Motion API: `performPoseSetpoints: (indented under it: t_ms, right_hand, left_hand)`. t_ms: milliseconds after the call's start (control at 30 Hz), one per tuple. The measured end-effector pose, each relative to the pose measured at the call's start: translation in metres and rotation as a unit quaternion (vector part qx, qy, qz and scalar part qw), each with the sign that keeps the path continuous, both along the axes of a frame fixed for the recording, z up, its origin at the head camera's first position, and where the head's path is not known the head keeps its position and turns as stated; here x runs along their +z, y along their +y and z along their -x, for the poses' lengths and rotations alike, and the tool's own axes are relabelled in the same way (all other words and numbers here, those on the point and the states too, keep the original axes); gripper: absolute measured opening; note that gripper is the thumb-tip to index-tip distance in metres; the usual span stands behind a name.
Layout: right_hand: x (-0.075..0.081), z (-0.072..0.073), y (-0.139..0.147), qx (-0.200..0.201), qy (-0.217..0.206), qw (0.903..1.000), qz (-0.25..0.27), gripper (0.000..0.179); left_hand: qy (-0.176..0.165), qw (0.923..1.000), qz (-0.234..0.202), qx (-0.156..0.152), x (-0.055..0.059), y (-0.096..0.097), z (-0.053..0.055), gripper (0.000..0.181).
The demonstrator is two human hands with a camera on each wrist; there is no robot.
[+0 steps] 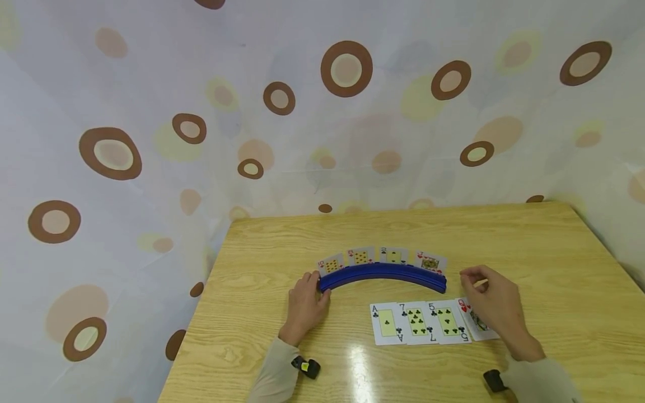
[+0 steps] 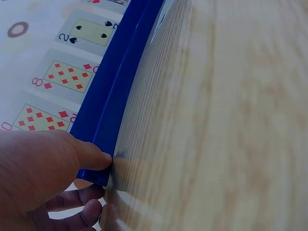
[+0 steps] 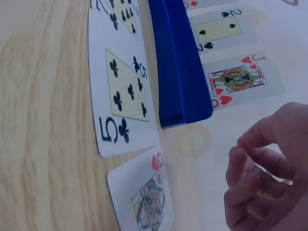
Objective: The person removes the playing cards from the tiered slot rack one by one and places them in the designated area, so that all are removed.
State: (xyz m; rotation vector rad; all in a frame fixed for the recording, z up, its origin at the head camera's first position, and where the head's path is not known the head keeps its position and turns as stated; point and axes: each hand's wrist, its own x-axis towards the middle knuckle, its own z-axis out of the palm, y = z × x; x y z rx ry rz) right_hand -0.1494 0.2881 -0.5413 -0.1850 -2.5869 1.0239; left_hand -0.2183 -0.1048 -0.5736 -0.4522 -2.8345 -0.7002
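Note:
A curved blue card holder (image 1: 383, 272) stands on the table with cards upright in it: ten of diamonds (image 1: 331, 264), eight of diamonds (image 1: 361, 257), two of spades (image 1: 393, 256) and jack of hearts (image 1: 430, 262). My left hand (image 1: 305, 303) grips its left end, thumb on the front face and fingers behind. Beyond the right end hovers my right hand (image 1: 495, 302), nothing held, fingers loosely curled and thumb near the index fingertip. Below it lies the queen of hearts (image 3: 147, 199), partly covered in the head view.
In front of the holder lie the ace of clubs (image 1: 386, 323), seven of clubs (image 1: 416, 323) and five of clubs (image 1: 447, 323) in a row, face up, beside the queen. The wooden table (image 1: 262, 240) ends at a dotted cloth backdrop (image 1: 302, 168).

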Motion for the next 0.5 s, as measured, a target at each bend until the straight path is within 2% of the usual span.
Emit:
performPoseSetpoints:
  t_ms: [500]
  right_hand:
    - [0.009,0.014,-0.019,0.028,0.026,0.9993,0.001,0.017]
  left_hand:
    - [-0.010,0.9999,-0.006,0.003,-0.001,0.000,0.001,0.039]
